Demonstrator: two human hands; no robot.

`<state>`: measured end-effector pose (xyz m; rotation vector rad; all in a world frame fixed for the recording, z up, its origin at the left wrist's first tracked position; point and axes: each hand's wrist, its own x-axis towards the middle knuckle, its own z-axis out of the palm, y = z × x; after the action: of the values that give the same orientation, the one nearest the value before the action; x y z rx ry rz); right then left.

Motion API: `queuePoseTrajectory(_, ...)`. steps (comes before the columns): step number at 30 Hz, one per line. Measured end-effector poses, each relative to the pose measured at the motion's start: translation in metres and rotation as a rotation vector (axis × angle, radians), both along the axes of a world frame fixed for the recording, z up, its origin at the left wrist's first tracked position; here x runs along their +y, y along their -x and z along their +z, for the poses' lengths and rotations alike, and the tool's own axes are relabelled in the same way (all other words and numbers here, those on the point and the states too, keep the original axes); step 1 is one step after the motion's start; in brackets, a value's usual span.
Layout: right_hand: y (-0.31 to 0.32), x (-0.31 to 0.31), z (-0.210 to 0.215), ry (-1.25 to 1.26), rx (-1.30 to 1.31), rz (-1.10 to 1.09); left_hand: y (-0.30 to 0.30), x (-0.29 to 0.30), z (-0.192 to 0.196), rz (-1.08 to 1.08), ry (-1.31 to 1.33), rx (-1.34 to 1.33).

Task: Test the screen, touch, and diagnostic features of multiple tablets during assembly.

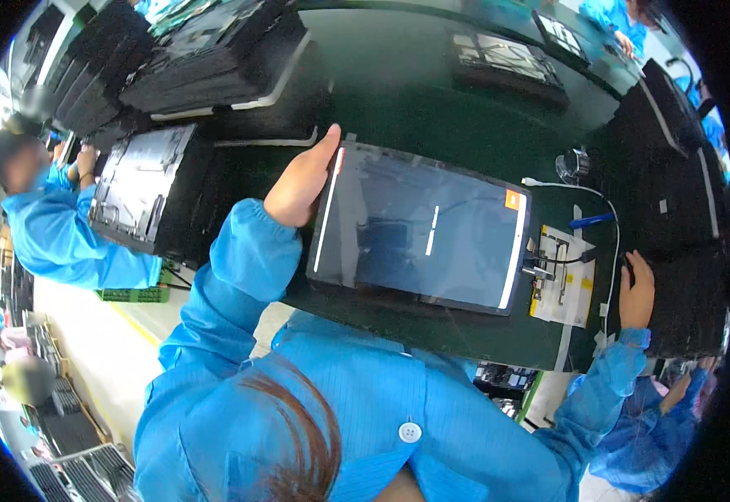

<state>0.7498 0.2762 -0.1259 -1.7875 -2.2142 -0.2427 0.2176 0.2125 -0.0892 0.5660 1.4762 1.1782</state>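
Observation:
A tablet with a lit grey screen lies in front of me, tilted slightly, white bars along its sides and an orange patch at one corner. Its left edge is in my left hand, thumb up along the corner and the other fingers partly hidden. A short black cable with a metal plug meets the tablet's right edge. Further right, my right hand is curled about a small dark object that I cannot make out, beside a dark stack. A flat board with yellow edges lies between the tablet and that hand.
A white cable curves over the green table; a blue pen-like item and a round metal piece lie near it. Black tray stacks rise at the far left, others at right. A co-worker in blue sits left.

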Motion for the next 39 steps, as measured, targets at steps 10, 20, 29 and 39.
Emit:
queuePoseTrajectory(10, 0.006, 0.002, 0.009, 0.063, 0.007, -0.039, 0.011, 0.001, -0.007, -0.264, -0.056, 0.923)
queuePoseTrajectory(20, 0.109, -0.028, 0.039, 0.017, 0.404, 0.359, 0.008, -0.001, -0.011, -0.24, -0.149, 1.003)
queuePoseTrajectory(29, 0.171, -0.02, 0.041, 0.435, 0.457, 0.638, -0.013, -0.009, 0.01, -0.149, -0.196, -0.135)
queuePoseTrajectory(39, 0.174, -0.025, 0.008, 0.367, 0.59, 0.587, 0.0, -0.002, -0.019, -0.196, -0.248, -0.57)
